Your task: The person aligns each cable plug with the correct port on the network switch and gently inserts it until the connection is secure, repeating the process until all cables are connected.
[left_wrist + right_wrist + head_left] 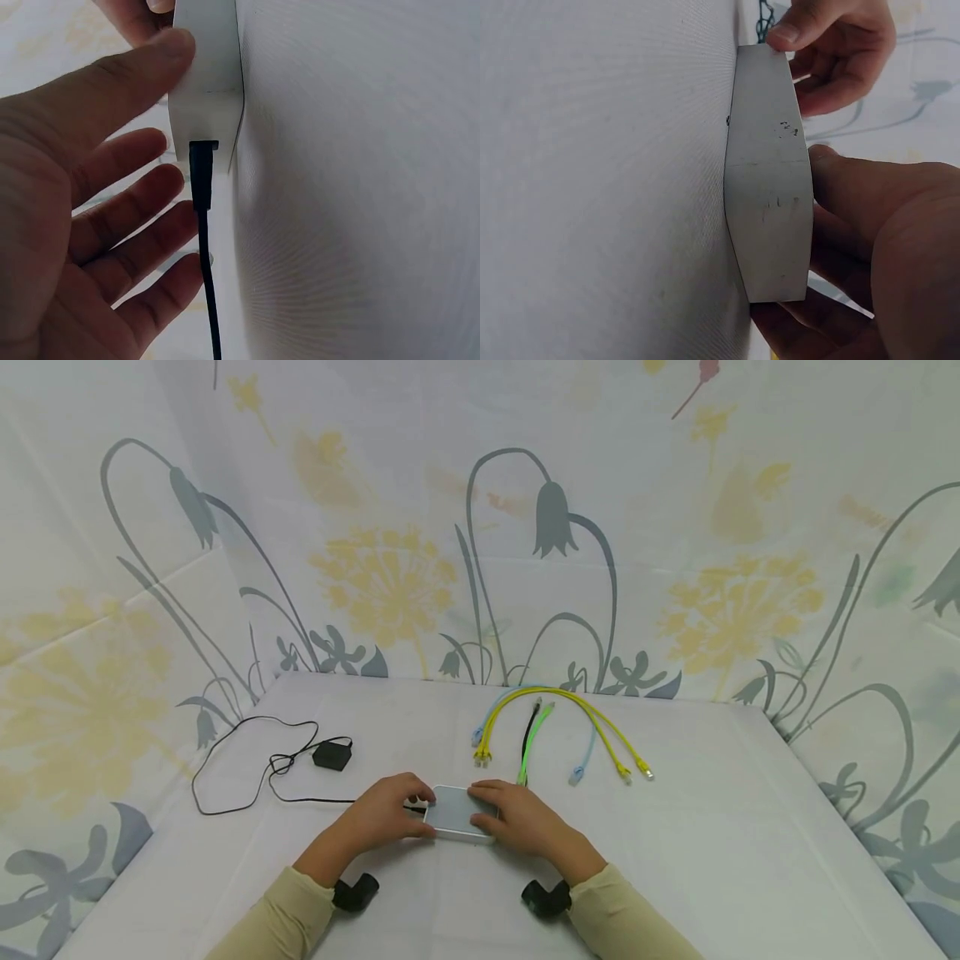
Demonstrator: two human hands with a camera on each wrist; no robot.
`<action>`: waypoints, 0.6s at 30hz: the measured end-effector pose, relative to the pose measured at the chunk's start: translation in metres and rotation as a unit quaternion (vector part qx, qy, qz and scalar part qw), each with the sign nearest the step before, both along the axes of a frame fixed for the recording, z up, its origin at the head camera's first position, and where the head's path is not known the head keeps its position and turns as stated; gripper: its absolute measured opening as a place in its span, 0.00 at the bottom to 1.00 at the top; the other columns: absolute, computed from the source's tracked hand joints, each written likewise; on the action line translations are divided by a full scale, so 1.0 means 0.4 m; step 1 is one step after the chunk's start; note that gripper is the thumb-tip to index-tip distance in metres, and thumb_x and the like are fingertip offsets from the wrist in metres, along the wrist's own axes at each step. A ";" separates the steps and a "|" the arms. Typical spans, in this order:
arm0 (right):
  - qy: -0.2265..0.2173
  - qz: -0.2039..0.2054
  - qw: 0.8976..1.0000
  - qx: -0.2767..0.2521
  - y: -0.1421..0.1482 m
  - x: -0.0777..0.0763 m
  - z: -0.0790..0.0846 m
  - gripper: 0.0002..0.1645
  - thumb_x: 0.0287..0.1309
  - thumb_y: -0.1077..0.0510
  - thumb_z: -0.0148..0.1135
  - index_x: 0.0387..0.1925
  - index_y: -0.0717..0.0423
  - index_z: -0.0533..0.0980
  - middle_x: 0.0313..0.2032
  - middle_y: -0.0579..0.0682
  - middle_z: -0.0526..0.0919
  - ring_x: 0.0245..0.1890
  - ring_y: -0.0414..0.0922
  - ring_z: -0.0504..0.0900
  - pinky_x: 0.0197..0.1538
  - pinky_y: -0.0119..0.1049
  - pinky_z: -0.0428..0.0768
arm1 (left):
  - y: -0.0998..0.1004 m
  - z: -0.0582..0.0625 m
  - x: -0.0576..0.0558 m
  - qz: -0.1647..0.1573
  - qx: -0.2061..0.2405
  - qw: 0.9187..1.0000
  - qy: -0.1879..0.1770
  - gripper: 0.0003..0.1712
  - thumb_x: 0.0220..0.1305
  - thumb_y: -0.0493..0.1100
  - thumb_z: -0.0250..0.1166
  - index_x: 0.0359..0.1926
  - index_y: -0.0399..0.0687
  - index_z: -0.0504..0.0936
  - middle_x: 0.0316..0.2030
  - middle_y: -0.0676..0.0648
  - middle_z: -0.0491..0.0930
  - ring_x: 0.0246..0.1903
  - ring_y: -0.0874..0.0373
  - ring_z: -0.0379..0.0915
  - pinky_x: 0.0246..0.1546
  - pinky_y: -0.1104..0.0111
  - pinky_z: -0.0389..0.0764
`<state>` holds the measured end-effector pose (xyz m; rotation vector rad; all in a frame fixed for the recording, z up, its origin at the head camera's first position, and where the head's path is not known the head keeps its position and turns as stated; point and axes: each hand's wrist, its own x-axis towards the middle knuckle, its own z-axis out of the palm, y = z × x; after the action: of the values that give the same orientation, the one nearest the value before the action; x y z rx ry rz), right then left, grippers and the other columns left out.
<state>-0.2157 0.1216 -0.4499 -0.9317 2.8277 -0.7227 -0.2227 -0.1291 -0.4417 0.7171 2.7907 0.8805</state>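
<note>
A flat white box (452,810) with a pale grey top lies on the white-covered table, between both hands. My left hand (381,812) holds its left end, thumb at the near corner and fingertips at the far one. On that end a black plug (200,176) sits in a socket, its thin cord running off past the fingers. At the right end, my right hand (525,820) grips the box, with the thumb on its top near edge and the fingers reaching round the far side. Small dark scuffs mark the box's near wall (769,180).
A black power adapter (332,755) lies at the left beside its looped black cord (225,812). Behind the right hand are yellow cables (573,696), a light blue cable (577,774), a green cable (534,737) and a black cable (527,732). Flower-printed cloth (420,485) stands behind.
</note>
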 end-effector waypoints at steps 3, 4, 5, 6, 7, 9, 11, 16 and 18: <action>0.000 -0.002 1.000 0.001 0.000 0.002 0.000 0.27 0.68 0.49 0.56 0.64 0.54 0.72 0.64 0.51 0.75 0.65 0.49 0.73 0.65 0.46 0.71 | 0.001 0.001 0.002 -0.010 -0.017 1.000 0.017 0.21 0.50 0.51 0.75 0.45 0.49 0.84 0.42 0.55 0.80 0.45 0.59 0.77 0.47 0.60 0.79; 0.001 -0.002 1.000 0.001 0.000 0.002 0.001 0.26 0.68 0.50 0.56 0.63 0.54 0.72 0.63 0.51 0.75 0.65 0.49 0.73 0.65 0.46 0.72 | 0.002 0.002 0.003 -0.014 -0.023 0.999 0.023 0.21 0.51 0.51 0.75 0.45 0.49 0.85 0.42 0.55 0.81 0.45 0.58 0.77 0.48 0.59 0.79; 0.003 -0.002 1.000 0.001 -0.001 0.003 0.001 0.25 0.68 0.51 0.55 0.63 0.55 0.73 0.63 0.51 0.75 0.64 0.50 0.73 0.64 0.47 0.72 | 0.001 0.003 0.003 -0.017 -0.030 0.999 0.031 0.21 0.52 0.51 0.74 0.46 0.48 0.85 0.43 0.54 0.81 0.46 0.58 0.77 0.49 0.59 0.79; 0.006 -0.003 1.000 0.002 -0.001 0.003 0.001 0.24 0.68 0.52 0.55 0.63 0.55 0.73 0.63 0.52 0.75 0.64 0.50 0.73 0.64 0.47 0.72 | 0.001 0.005 0.004 -0.020 -0.035 0.998 0.038 0.21 0.53 0.50 0.74 0.46 0.48 0.85 0.43 0.54 0.81 0.46 0.57 0.77 0.50 0.59 0.79; 0.007 -0.003 1.000 0.003 -0.001 0.003 0.001 0.24 0.69 0.53 0.55 0.63 0.56 0.73 0.62 0.53 0.76 0.64 0.51 0.74 0.64 0.47 0.72 | 0.000 0.006 0.005 -0.023 -0.039 0.998 0.044 0.20 0.54 0.50 0.73 0.47 0.48 0.85 0.44 0.53 0.81 0.47 0.57 0.77 0.51 0.58 0.78; 0.012 -0.004 1.000 0.008 -0.003 0.003 0.001 0.23 0.69 0.55 0.54 0.62 0.56 0.73 0.61 0.54 0.76 0.63 0.52 0.74 0.63 0.48 0.73 | -0.001 0.008 0.006 -0.027 -0.045 0.997 0.049 0.19 0.55 0.49 0.72 0.48 0.48 0.85 0.45 0.52 0.81 0.48 0.55 0.77 0.52 0.57 0.78; 0.016 -0.003 1.000 0.012 -0.004 0.003 0.002 0.22 0.68 0.57 0.55 0.61 0.57 0.74 0.60 0.55 0.77 0.61 0.52 0.75 0.61 0.48 0.74 | -0.003 0.008 0.007 -0.030 -0.049 0.997 0.052 0.19 0.57 0.47 0.71 0.49 0.47 0.85 0.46 0.51 0.81 0.50 0.53 0.76 0.53 0.56 0.77; 0.017 -0.003 1.000 0.014 -0.007 0.005 0.003 0.21 0.68 0.56 0.56 0.59 0.57 0.76 0.57 0.55 0.78 0.58 0.52 0.77 0.59 0.47 0.76 | -0.009 0.003 0.008 -0.039 -0.055 0.996 0.060 0.18 0.61 0.42 0.67 0.52 0.45 0.83 0.50 0.47 0.79 0.54 0.48 0.74 0.57 0.53 0.74; 0.017 -0.004 1.000 0.010 -0.008 0.007 0.005 0.21 0.67 0.55 0.57 0.59 0.57 0.76 0.56 0.54 0.79 0.57 0.51 0.78 0.58 0.46 0.77 | -0.012 0.002 0.009 -0.045 -0.058 0.995 0.069 0.18 0.62 0.41 0.66 0.53 0.44 0.82 0.51 0.45 0.78 0.55 0.47 0.73 0.57 0.53 0.74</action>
<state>-0.2130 0.1183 -0.4481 -0.9392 2.8642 -0.6858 -0.2189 -0.1337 -0.4410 0.9086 2.8725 0.6720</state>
